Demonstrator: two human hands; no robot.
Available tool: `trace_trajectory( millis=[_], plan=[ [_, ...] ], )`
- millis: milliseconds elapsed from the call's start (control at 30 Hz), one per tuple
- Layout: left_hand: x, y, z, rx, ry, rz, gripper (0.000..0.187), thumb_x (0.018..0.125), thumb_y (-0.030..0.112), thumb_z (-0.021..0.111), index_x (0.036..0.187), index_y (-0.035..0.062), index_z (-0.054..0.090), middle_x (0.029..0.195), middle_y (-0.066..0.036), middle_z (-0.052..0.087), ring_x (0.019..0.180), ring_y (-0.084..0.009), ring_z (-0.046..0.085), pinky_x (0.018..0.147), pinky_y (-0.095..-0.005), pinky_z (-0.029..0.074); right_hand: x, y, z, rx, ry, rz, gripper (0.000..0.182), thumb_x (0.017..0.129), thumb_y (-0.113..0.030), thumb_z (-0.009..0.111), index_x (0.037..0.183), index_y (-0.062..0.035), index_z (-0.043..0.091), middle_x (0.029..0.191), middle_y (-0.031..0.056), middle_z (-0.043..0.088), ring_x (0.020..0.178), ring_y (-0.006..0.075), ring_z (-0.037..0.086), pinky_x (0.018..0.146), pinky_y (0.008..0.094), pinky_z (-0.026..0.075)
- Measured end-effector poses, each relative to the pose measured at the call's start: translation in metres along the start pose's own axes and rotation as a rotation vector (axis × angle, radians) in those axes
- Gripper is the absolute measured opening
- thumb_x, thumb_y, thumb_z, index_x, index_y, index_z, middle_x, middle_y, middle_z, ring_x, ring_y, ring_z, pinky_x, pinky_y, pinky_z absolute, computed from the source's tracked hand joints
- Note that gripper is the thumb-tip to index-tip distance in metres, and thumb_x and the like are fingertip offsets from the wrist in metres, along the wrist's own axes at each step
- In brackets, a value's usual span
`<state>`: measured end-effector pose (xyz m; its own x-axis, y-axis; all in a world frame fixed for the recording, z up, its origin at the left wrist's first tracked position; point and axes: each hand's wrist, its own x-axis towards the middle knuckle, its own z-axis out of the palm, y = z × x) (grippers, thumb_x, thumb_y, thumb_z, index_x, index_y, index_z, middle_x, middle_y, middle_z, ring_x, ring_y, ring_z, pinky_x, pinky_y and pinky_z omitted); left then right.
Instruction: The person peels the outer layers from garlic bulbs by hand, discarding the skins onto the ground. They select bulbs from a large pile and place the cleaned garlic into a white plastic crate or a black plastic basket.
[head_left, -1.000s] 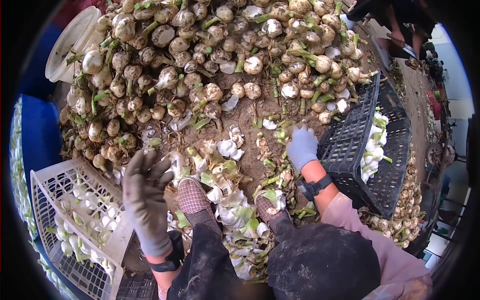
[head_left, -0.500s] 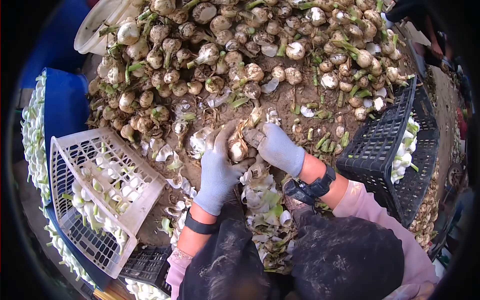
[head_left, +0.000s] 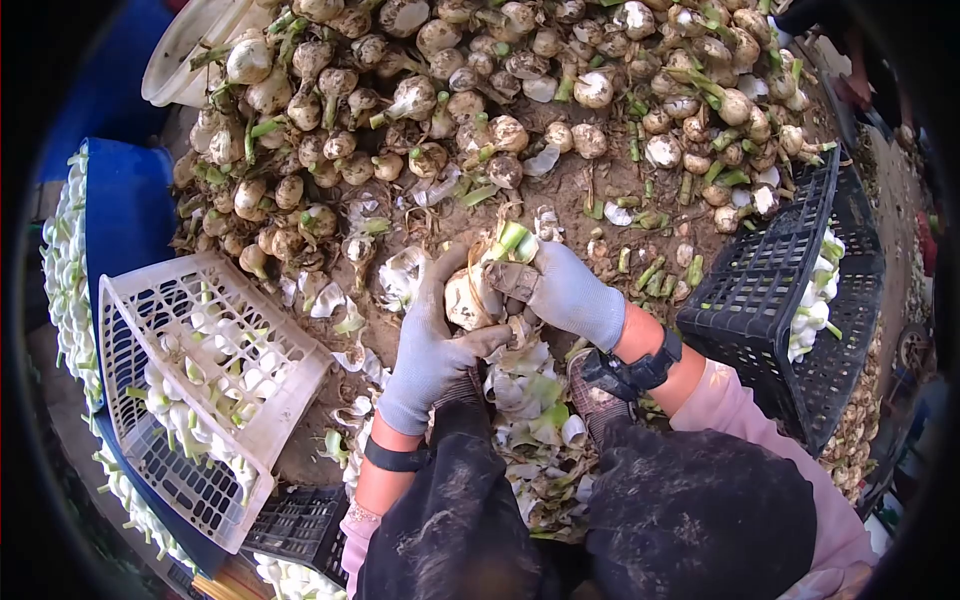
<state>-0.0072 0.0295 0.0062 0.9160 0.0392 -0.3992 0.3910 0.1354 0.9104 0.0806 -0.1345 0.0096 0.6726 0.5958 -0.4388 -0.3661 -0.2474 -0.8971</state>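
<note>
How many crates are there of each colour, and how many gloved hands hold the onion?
White crate: 1
Black crate: 1
Gloved hands on the onion: 2, left hand and right hand
Total: 4

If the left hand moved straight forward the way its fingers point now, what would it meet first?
Probably the loose peels just beyond the left hand, then the pile of unpeeled onions; depth is unclear.
</note>
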Motion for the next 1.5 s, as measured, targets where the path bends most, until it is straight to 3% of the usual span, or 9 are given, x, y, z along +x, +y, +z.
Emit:
trace_trajectory(
  millis=[267,400,633,867,967,1033,1133,1400,1500],
  plan=[
    [-0.006,0.003,-0.017,-0.053,-0.009,-0.08,0.085,0.062,0.004,0.083,0.137,-0.0021,0.042,0.128,-0.013,0.053,0.117,-0.0199,0.053,0.101,-0.0319,0.042,0.001,0.019,0.005,-0.465,0.041,-0.034,0.022,0.082,-0.02,0.061,0.085,0.0018,0.065,0.073,0.0251,0.062,0.071,0.0411,0.063,0.063,0.0452,0.051],
    [-0.005,-0.007,-0.021,-0.872,-0.14,-0.213,0.076,0.087,0.043,0.066,0.144,0.0056,0.033,0.117,-0.014,0.059,0.082,-0.0181,0.066,0.068,-0.0287,0.055,-0.007,0.024,0.009,-0.606,0.198,-0.209,0.028,0.081,-0.023,0.063,0.097,0.0,0.063,0.078,0.023,0.063,0.075,0.0402,0.063,0.066,0.0451,0.052],
    [-0.004,-0.008,-0.017,-0.368,-0.135,-0.101,0.095,0.081,0.052,0.069,0.148,0.0067,0.02,0.116,-0.012,0.056,0.073,-0.0175,0.064,0.058,-0.0249,0.052,-0.006,0.005,0.006,0.063,-0.055,0.055,0.025,0.088,-0.005,0.063,0.112,0.0006,0.062,0.101,0.0056,0.068,0.091,0.0105,0.062,0.08,0.0268,0.05],
    [0.0,-0.009,-0.023,-0.159,0.038,-0.004,0.044,0.092,0.011,0.056,0.134,0.0011,0.046,0.109,-0.002,0.059,0.093,-0.0109,0.058,0.081,-0.0233,0.048,-0.014,0.033,0.029,0.222,-0.086,0.101,0.022,0.085,-0.013,0.065,0.101,0.0021,0.065,0.089,0.0115,0.069,0.079,0.013,0.065,0.069,0.0287,0.052],
    [0.004,0.005,-0.02,0.724,0.002,0.474,0.037,0.092,0.012,0.058,0.127,0.0013,0.051,0.105,-0.005,0.061,0.092,-0.0134,0.06,0.08,-0.0241,0.048,-0.011,0.031,0.019,-0.295,-0.116,-0.019,0.022,0.081,-0.018,0.065,0.093,0.0009,0.064,0.086,0.0169,0.067,0.077,0.0234,0.067,0.069,0.0346,0.053],
    [-0.002,0.001,-0.02,-0.013,0.008,-0.026,0.031,0.093,0.019,0.06,0.119,0.0016,0.055,0.11,-0.011,0.062,0.099,-0.0193,0.06,0.087,-0.0294,0.048,-0.014,0.013,0.013,-0.611,-0.056,-0.058,0.022,0.08,-0.02,0.063,0.09,0.0,0.064,0.086,0.0185,0.067,0.077,0.0289,0.067,0.069,0.0384,0.053],
    [-0.01,0.0,-0.022,-0.539,0.087,-0.06,0.034,0.094,0.027,0.059,0.116,0.0015,0.056,0.116,-0.016,0.061,0.106,-0.0236,0.059,0.094,-0.0334,0.047,-0.012,0.017,-0.007,-0.975,0.089,-0.122,0.023,0.079,-0.023,0.06,0.088,-0.0021,0.064,0.087,0.0185,0.066,0.08,0.0362,0.066,0.07,0.0447,0.053],
    [-0.01,0.013,-0.056,-1.118,0.312,0.155,0.05,0.099,0.033,0.047,0.137,0.0015,0.041,0.135,-0.016,0.05,0.127,-0.0369,0.046,0.106,-0.0568,0.037,-0.063,0.027,0.021,-1.219,-0.983,0.284,0.032,0.071,-0.018,0.059,0.099,-0.0068,0.071,0.091,0.0171,0.069,0.083,0.0331,0.068,0.071,0.0423,0.054],
    [-0.033,0.058,-0.087,-1.494,0.115,0.467,0.052,0.094,0.023,0.054,0.138,0.0011,0.038,0.142,-0.018,0.042,0.131,-0.0445,0.037,0.11,-0.0571,0.033,-0.051,0.016,-0.003,-1.297,-0.612,0.267,0.038,0.076,-0.029,0.062,0.107,-0.0075,0.064,0.086,0.0164,0.068,0.079,0.0349,0.066,0.069,0.0435,0.052]
  ],
)
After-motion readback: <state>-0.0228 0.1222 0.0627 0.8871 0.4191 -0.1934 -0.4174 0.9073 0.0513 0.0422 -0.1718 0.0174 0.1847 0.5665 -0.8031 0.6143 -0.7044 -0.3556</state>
